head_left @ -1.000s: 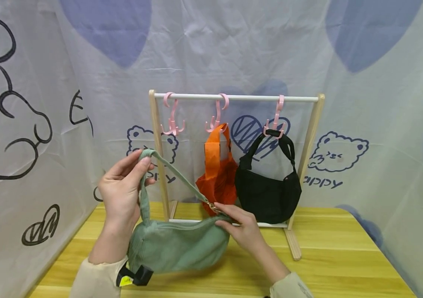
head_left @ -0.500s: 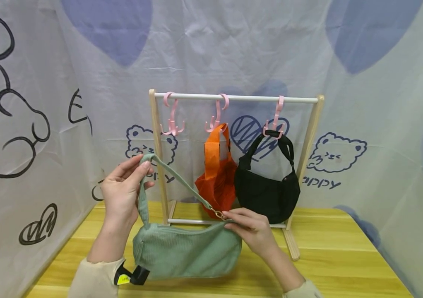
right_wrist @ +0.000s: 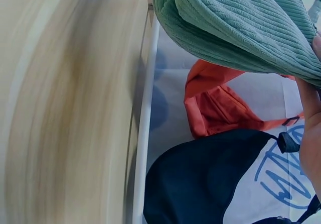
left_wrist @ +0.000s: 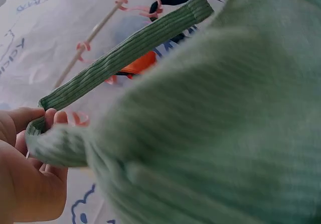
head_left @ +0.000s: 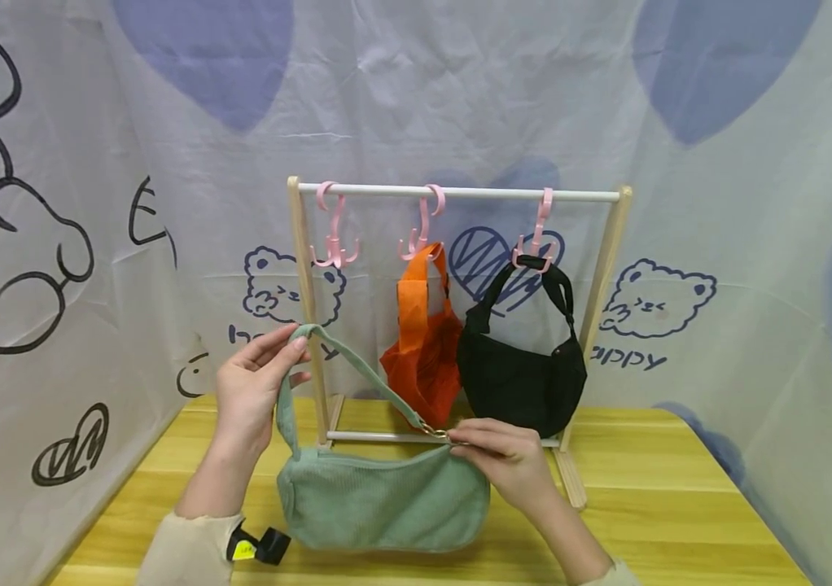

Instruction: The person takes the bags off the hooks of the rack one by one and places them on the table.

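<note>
A green corduroy shoulder bag (head_left: 387,503) is held up in front of the rack, over the table. My left hand (head_left: 251,391) pinches the top of its strap (left_wrist: 125,56) between thumb and fingers. At the bag's right upper corner, beside the gold chain links (head_left: 434,431), my right hand (head_left: 507,462) pinches the fabric. The strap rises from the bag's left end to the left hand and slopes down to the links. In the right wrist view the ribbed underside of the green bag (right_wrist: 241,25) shows, with only part of the right hand (right_wrist: 312,128) at the edge.
Behind the bag stands a wooden rack with a white rail (head_left: 379,190). A bare pink hook (head_left: 334,240) hangs at left. An orange bag (head_left: 423,358) hangs from the middle pink hook (head_left: 422,232), a black bag (head_left: 522,378) from the right one (head_left: 539,232). The wooden table (head_left: 650,488) lies below.
Both hands have moved right and lower with the green bag. The bag has turned so its front faces the head camera more squarely. The hanging bags stay put.
</note>
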### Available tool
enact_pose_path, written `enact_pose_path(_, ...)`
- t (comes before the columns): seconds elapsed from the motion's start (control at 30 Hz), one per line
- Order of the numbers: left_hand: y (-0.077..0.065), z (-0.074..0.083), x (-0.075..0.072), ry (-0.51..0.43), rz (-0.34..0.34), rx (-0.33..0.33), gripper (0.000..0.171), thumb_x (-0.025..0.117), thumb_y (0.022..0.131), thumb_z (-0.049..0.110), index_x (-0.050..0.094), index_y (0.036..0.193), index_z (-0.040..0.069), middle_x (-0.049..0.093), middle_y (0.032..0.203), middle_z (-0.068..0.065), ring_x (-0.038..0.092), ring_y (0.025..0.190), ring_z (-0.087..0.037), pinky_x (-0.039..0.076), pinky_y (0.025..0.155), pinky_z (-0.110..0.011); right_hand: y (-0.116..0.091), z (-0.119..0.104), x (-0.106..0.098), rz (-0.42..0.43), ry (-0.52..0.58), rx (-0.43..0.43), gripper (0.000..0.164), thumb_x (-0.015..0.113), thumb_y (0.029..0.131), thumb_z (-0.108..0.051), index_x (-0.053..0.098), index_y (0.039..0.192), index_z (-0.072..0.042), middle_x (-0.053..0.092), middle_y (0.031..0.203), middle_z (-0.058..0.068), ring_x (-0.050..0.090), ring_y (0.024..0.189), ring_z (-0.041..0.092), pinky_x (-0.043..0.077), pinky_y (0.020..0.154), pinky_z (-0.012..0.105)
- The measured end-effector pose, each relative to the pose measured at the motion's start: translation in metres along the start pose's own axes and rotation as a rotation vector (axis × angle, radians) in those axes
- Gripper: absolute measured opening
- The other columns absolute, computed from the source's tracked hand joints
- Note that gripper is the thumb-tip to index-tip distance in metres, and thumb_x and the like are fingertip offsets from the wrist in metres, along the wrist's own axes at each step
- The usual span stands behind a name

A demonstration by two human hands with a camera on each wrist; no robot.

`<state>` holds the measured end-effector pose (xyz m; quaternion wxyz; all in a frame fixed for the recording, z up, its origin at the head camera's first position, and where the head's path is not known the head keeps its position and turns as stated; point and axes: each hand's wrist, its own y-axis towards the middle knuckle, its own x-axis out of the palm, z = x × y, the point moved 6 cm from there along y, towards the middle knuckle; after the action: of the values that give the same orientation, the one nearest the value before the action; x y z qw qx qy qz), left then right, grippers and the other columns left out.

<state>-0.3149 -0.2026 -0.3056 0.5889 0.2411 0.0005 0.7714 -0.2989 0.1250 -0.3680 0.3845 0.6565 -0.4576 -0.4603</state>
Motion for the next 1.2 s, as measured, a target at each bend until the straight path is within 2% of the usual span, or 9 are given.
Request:
enact_pose_path(0.3, -0.002, -0.018, 0.003, 0.154, -0.137, -0.077, 0.041, 0.073, 0.100, 0.024, 0.068, 0.133, 0.000, 0.077, 0.101, 0.003, 0.075, 0.090, -0.014, 0.064, 0.081, -0.034, -0.003, -0.005, -0.007, 0.031, -0.013, 0.030, 0.045, 0.079, 0.063, 0.032, 0.079, 0.101, 0.008, 0.076, 0.099, 0.022, 0.075, 0.095, 0.022, 0.061, 0.081, 0.024)
enact_pose_path(0.6, -0.012, -0.034, 0.009, 0.305, -0.332, -0.149, 0.052, 0.056, 0.108, 0.040, 0.061, 0.143, 0.001, 0.075, 0.124, -0.001, 0.073, 0.102, -0.016, 0.062, 0.088, -0.040, -0.007, -0.006, -0.014, 0.077, -0.017, 0.038, 0.044, 0.079, 0.063, 0.032, 0.079, 0.099, 0.009, 0.076, 0.099, 0.021, 0.075, 0.097, 0.019, 0.061, 0.080, 0.024)
enact_pose_path(0.7, -0.015, -0.039, 0.007, 0.353, -0.353, -0.153, 0.053, 0.052, 0.110, 0.042, 0.060, 0.144, 0.003, 0.073, 0.126, -0.003, 0.072, 0.102, -0.017, 0.062, 0.087, -0.039, -0.007, -0.007, -0.016, 0.090, -0.021, 0.044, 0.042, 0.079, 0.064, 0.031, 0.079, 0.100, 0.009, 0.076, 0.099, 0.022, 0.075, 0.097, 0.019, 0.061, 0.080, 0.024)
enact_pose_path(0.83, -0.021, -0.041, 0.003, 0.475, -0.353, -0.137, 0.053, 0.046, 0.112, 0.043, 0.057, 0.147, 0.005, 0.069, 0.133, -0.014, 0.070, 0.108, -0.021, 0.061, 0.090, -0.037, -0.007, -0.008, -0.019, 0.101, -0.051, 0.049, 0.041, 0.080, 0.065, 0.029, 0.079, 0.100, 0.008, 0.076, 0.100, 0.022, 0.075, 0.097, 0.018, 0.061, 0.081, 0.023)
enact_pose_path(0.93, -0.025, -0.040, 0.000, 0.553, -0.354, -0.105, 0.055, 0.041, 0.113, 0.044, 0.054, 0.150, 0.005, 0.060, 0.144, -0.019, 0.063, 0.120, -0.028, 0.058, 0.098, -0.041, -0.008, -0.008, -0.022, 0.111, -0.062, 0.053, 0.041, 0.080, 0.066, 0.029, 0.079, 0.101, 0.008, 0.076, 0.101, 0.021, 0.075, 0.098, 0.017, 0.061, 0.081, 0.023)
enact_pose_path(1.0, -0.028, -0.039, -0.002, 0.576, -0.353, -0.054, 0.055, 0.038, 0.114, 0.042, 0.053, 0.150, 0.004, 0.055, 0.149, -0.019, 0.059, 0.124, -0.030, 0.057, 0.099, -0.042, -0.008, -0.009, -0.023, 0.116, -0.058, 0.057, 0.041, 0.080, 0.066, 0.029, 0.079, 0.101, 0.008, 0.076, 0.102, 0.022, 0.075, 0.099, 0.017, 0.061, 0.081, 0.023)
enact_pose_path(1.07, -0.032, -0.036, -0.003, 0.595, -0.347, 0.030, 0.052, 0.038, 0.115, 0.038, 0.054, 0.149, 0.002, 0.054, 0.150, -0.018, 0.058, 0.124, -0.027, 0.058, 0.098, -0.036, -0.009, -0.009, -0.024, 0.118, -0.054, 0.066, 0.041, 0.079, 0.067, 0.030, 0.079, 0.101, 0.008, 0.076, 0.102, 0.022, 0.075, 0.100, 0.017, 0.061, 0.081, 0.023)
enact_pose_path(1.2, -0.045, -0.027, -0.006, 0.640, -0.324, 0.264, 0.040, 0.044, 0.114, 0.022, 0.057, 0.146, 0.003, 0.058, 0.145, -0.014, 0.060, 0.119, -0.012, 0.054, 0.093, -0.017, -0.010, -0.010, -0.025, 0.121, -0.057, 0.080, 0.041, 0.078, 0.067, 0.030, 0.079, 0.102, 0.008, 0.076, 0.103, 0.021, 0.075, 0.101, 0.016, 0.061, 0.082, 0.023)
